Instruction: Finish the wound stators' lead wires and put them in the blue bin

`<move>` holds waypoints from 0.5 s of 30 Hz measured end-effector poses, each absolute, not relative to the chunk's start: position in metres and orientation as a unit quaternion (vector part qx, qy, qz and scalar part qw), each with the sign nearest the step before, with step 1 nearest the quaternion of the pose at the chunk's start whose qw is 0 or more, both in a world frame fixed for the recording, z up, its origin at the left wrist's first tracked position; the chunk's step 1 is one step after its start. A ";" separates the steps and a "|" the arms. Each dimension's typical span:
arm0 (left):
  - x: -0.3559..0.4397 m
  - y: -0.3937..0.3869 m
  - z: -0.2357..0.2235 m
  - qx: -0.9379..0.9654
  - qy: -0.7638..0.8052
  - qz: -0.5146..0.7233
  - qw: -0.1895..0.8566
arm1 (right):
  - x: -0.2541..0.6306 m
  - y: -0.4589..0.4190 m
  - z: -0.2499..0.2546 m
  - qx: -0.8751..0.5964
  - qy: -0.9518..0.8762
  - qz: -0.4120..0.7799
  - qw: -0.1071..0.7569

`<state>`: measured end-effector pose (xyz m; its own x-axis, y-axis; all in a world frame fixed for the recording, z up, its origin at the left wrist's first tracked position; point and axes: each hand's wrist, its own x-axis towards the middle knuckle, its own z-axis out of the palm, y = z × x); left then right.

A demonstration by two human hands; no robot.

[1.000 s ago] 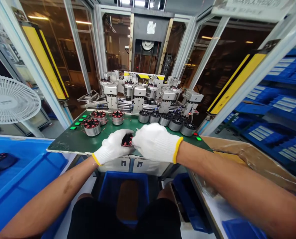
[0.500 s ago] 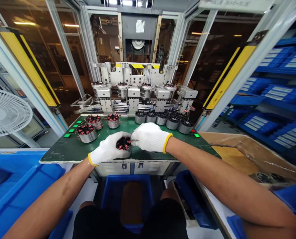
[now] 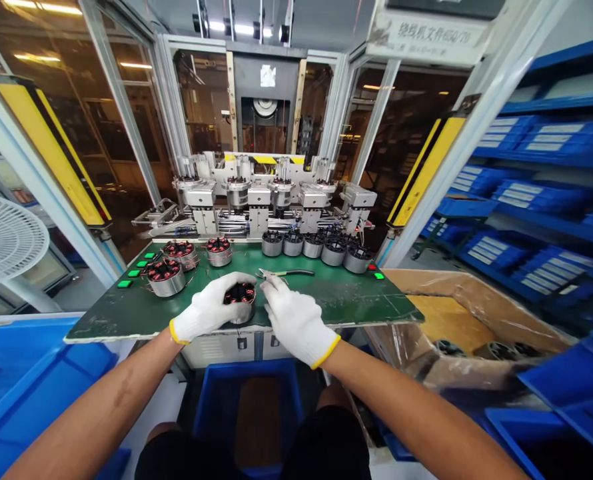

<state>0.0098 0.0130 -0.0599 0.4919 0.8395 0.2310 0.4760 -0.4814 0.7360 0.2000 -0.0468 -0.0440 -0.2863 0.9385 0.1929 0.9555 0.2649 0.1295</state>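
My left hand (image 3: 210, 305), in a white glove with a yellow cuff, is wrapped round a wound motor stator (image 3: 240, 310). This stator has a silver outer ring and red-copper coils, and stands at the near edge of the green table. Just right of it, my right hand (image 3: 296, 313), gloved alike, has its fingers drawn together; a thin wire between the fingertips is too small to make out. Cutting pliers (image 3: 296, 272) with dark handles lie just beyond the right fingertips. Further left stand three wound stators, one of them a large stator (image 3: 165, 279) with loose wire ends.
A row of dark-topped stators (image 3: 334, 252) stands at the table's back right, before the winding machine (image 3: 259, 200). Green buttons (image 3: 124, 284) line the left edge. A blue bin (image 3: 204, 407) lies below, a cardboard box (image 3: 401, 283) at right, a white fan (image 3: 6, 233) at left.
My right hand has drawn back from the stator, down and nearer to me, uncovering the pliers. My left hand keeps hold of the stator. The view has shifted slightly.
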 end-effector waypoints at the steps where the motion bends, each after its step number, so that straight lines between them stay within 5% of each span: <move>1: 0.010 0.013 -0.060 0.810 0.406 0.297 0.302 | 0.200 -0.041 -0.045 -0.593 -0.797 -0.111 0.040; 15: 0.008 0.017 -0.061 0.822 0.394 0.299 0.282 | 0.198 -0.014 -0.016 -0.509 -0.846 -0.155 0.041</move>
<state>0.0076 0.0168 -0.0614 0.5115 0.8160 0.2693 0.4798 -0.5312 0.6983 0.1979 -0.0145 -0.0156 -0.4794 0.8478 0.2266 0.8732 0.4350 0.2198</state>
